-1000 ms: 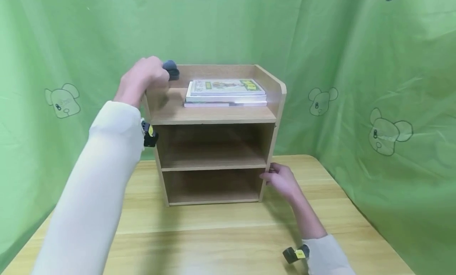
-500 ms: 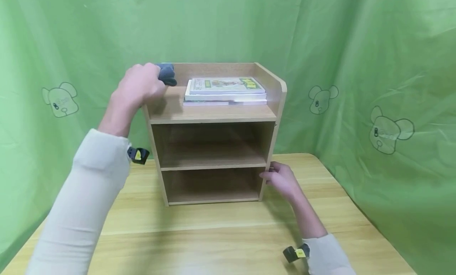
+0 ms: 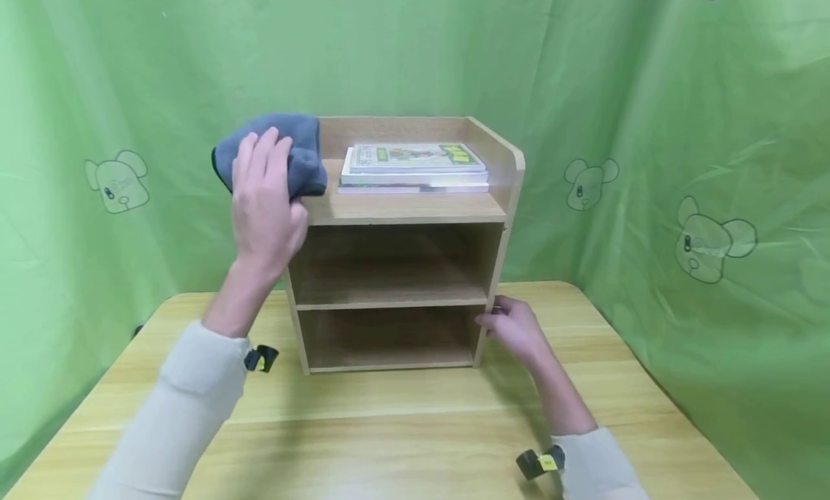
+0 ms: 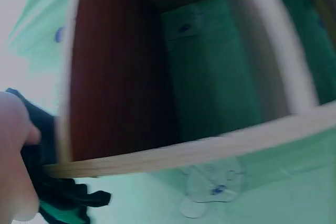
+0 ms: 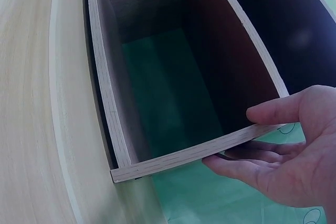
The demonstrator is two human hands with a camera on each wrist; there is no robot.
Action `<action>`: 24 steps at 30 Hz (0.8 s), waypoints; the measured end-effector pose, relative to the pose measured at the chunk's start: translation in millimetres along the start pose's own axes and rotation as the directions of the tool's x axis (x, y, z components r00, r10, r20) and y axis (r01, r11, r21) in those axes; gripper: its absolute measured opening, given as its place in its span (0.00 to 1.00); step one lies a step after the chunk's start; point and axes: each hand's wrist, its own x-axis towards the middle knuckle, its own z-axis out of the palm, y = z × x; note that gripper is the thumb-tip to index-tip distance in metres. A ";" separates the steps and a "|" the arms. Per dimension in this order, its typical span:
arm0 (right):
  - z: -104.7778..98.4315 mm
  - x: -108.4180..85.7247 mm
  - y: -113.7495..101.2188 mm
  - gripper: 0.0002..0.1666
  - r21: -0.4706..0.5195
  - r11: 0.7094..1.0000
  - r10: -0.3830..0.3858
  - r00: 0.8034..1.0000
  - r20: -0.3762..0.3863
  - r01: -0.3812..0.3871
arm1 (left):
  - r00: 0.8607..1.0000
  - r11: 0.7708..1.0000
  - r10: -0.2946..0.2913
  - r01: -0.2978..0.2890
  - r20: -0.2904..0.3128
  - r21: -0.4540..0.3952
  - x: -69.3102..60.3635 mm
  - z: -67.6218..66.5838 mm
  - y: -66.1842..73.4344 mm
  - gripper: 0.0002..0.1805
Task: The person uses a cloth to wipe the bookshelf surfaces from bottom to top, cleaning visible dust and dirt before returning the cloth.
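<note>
A small wooden shelf unit [image 3: 402,219] stands upright on the table. My left hand [image 3: 264,215] holds a blue-grey cloth [image 3: 295,132] at the unit's upper left side, covering the top of the left side panel. In the left wrist view the cloth [image 4: 44,145] hangs by the panel's edge, with part of the left hand [image 4: 13,156] beside it. At the lower right my right hand [image 3: 515,331] grips the right side panel. The right wrist view shows the thumb of the right hand [image 5: 299,166] inside the panel and the other fingers outside.
A short stack of books [image 3: 415,170] lies on the unit's top shelf. Two compartments open forward below it. Green curtains [image 3: 648,125] with bear drawings enclose the back and sides of the wooden table [image 3: 389,442].
My left hand has come forward and lower along the left panel, and its fingers now point up. More of the cloth shows, spread over the panel. The right hand stays put.
</note>
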 end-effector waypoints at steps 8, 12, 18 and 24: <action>1.5 1.1 2.5 0.37 0.000 1.000 0.000 1.000 -0.009 0.000 | 0.975 0.995 0.036 -0.056 -0.221 -0.086 -52.8 14.4 -7.1 0.45; 1.1 1.5 1.6 0.37 0.010 1.000 0.004 1.000 -0.010 -0.004 | 0.974 0.995 0.058 -0.074 -0.221 -0.065 -76.0 18.7 -11.2 0.42; 0.0 0.1 -0.2 0.39 -0.003 1.000 0.017 1.000 -0.003 -0.017 | 0.974 0.994 0.084 -0.097 -0.212 -0.052 -78.6 20.6 -14.1 0.43; -1.1 -1.7 0.1 0.39 -0.018 1.000 0.021 1.000 0.001 -0.021 | 0.966 0.992 0.090 -0.108 -0.242 -0.062 -54.7 16.2 -8.7 0.45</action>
